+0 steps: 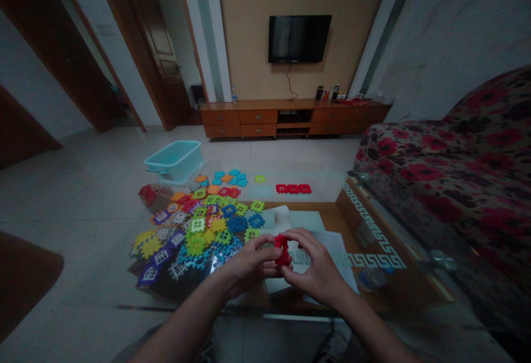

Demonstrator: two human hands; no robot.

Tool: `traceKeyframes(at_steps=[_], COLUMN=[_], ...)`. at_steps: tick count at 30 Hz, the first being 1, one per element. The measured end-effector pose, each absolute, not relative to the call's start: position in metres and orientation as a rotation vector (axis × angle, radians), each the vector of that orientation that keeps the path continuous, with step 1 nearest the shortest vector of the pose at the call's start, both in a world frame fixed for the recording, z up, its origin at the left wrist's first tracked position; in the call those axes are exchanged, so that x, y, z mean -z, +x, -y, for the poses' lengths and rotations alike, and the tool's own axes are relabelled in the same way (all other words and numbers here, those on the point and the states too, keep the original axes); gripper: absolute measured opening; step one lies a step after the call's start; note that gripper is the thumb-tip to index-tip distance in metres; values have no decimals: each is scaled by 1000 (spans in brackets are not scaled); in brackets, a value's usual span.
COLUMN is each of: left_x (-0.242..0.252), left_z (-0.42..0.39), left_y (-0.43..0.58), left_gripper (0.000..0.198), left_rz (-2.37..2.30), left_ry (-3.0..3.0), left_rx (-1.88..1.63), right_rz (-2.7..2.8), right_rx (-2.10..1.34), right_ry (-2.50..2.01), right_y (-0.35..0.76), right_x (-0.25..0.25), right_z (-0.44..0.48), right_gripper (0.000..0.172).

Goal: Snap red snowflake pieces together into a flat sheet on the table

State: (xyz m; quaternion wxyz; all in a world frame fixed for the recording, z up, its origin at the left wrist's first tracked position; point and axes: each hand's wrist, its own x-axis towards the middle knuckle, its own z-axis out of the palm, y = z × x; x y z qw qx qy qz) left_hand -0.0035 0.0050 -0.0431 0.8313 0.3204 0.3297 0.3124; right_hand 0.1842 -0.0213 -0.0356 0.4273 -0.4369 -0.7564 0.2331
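Between my two hands, above the near part of the glass table, is a red interlocking plastic piece seen nearly edge-on. My left hand grips its left side, thumb in front and fingers behind. The fingertips and thumb of my right hand close on its right side. Whether it is one piece or several joined cannot be made out. Farther back on the glass lies a joined strip of red pieces. A spread pile of coloured interlocking pieces covers the table's left side.
A light-blue plastic tub stands behind the pile. One lime-green square piece lies apart near the far edge. White sheets and a clear round container show beneath the glass. A floral sofa borders the right.
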Motion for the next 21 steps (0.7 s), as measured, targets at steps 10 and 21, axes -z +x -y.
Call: traceKeyframes(at_steps=[10,21], left_x=[53,64], left_z=[-8,-4], left_y=[4,8], left_gripper=[34,9], left_rz=[-981,-1119], left_ry=[1265,1492], left_rx=[-768,-775], right_rz=[2117,2200], right_rx=[-142,-44], right_ry=[-1285,-1330], right_y=[191,182], right_x=[49,47], right_z=[21,25], right_gripper=[48,45])
